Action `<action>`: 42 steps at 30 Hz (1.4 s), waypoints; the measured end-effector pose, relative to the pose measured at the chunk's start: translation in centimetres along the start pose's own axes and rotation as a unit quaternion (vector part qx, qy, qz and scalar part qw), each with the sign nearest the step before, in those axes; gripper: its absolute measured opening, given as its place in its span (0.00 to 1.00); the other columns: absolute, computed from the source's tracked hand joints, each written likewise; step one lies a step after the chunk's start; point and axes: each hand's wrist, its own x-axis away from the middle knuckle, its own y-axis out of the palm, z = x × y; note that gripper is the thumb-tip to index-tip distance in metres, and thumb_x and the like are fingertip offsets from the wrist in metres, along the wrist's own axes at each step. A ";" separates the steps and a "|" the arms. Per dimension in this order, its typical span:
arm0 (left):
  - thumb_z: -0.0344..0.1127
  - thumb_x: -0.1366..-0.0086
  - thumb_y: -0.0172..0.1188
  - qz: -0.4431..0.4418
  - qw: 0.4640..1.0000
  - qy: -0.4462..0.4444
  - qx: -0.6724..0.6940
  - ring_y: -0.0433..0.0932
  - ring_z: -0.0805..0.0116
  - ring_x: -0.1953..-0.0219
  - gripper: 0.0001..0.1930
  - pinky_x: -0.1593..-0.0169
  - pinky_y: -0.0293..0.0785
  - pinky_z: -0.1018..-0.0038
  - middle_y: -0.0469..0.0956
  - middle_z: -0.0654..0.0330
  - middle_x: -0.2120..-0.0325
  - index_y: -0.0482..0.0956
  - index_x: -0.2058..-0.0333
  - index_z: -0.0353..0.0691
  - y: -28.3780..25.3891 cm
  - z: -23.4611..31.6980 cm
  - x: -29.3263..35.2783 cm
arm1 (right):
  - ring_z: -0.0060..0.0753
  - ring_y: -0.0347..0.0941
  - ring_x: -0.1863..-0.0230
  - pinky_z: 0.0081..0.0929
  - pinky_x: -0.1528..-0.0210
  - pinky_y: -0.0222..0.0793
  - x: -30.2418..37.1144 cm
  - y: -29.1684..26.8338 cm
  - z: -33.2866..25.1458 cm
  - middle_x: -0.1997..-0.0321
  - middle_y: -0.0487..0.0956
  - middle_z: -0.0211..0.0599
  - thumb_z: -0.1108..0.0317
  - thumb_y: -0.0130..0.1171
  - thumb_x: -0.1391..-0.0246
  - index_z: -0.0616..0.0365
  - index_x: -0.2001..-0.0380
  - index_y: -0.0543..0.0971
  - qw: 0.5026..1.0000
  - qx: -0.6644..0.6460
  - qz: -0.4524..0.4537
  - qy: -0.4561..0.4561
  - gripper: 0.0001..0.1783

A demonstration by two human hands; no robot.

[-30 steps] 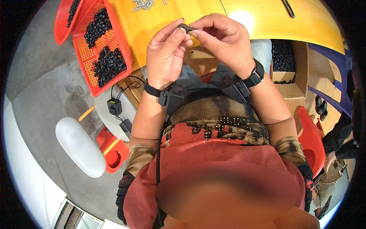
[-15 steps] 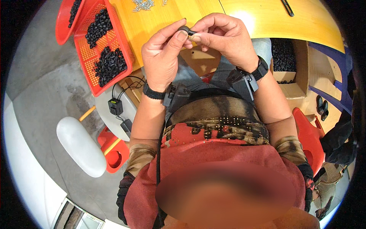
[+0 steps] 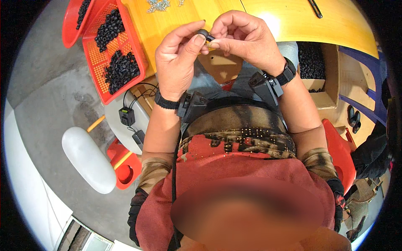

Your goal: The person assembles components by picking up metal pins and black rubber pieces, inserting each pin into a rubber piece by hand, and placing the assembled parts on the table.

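Observation:
Both of my hands meet over the near edge of the yellow table, around a small black part [image 3: 203, 32] with a rounded head and a short stem. The thumb and fingertips of my left hand [image 3: 179, 58] pinch its rounded head. My right hand [image 3: 248, 41] grips the stem side between thumb and forefinger, with the other fingers curled in. Fingertips cover much of the part, so its exact kind cannot be made out. A black strap with a dark block sits at each wrist.
On the left, a red basket [image 3: 143, 62] holds two heaps of small black parts [image 3: 121, 72]. Small silvery pieces [image 3: 158, 4] lie on the yellow table [image 3: 176, 16]; a dark pen-like tool [image 3: 315, 8] lies at its far right. Below, a cardboard box [image 3: 331, 75] contains many black parts.
My right hand has shifted slightly up and the wrist a little right, still gripping the part. My left hand has barely moved.

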 end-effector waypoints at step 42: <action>0.27 0.44 0.56 -0.102 0.948 -0.119 0.278 0.70 0.71 0.64 0.23 0.64 0.65 0.77 0.71 0.53 0.61 0.59 0.51 0.41 -2.6 -1.8 0.0 | 0.30 0.64 0.76 0.25 0.73 0.60 -4.6 -0.9 -0.9 0.78 0.67 0.33 0.63 0.61 0.57 0.58 0.64 0.77 0.910 0.296 -0.282 -0.066 0.16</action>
